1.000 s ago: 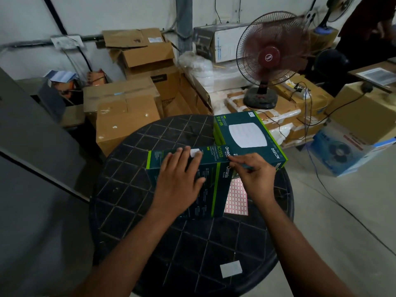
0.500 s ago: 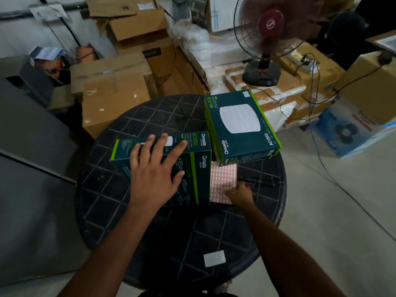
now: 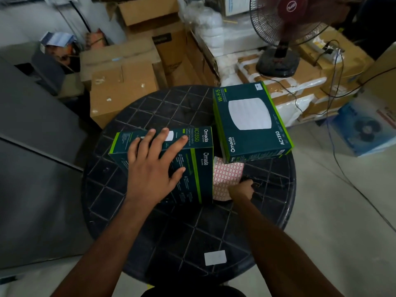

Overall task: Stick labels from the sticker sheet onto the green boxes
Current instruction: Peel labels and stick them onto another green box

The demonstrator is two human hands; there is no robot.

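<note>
Two dark green boxes stand on a round black table (image 3: 184, 236). The near box (image 3: 192, 168) stands on its side at the table's middle, and my left hand (image 3: 154, 168) lies flat on it with fingers spread. A second green box (image 3: 250, 121) lies flat to the right and farther back. Between them lies the sticker sheet (image 3: 225, 179), white with red-framed labels, partly tucked under both boxes. My right hand (image 3: 241, 190) is down at the sheet's right lower edge, fingers curled on it; whether they pinch a label is hidden.
A small white paper patch (image 3: 215, 257) sits near the table's front edge. Cardboard boxes (image 3: 122, 86) crowd the floor behind the table. A red standing fan (image 3: 280, 39) runs at the back right, with cables trailing over the floor to the right.
My right hand left the near box's top and dropped to the sticker sheet. My left hand stayed flat on the near box. The camera tilted downward.
</note>
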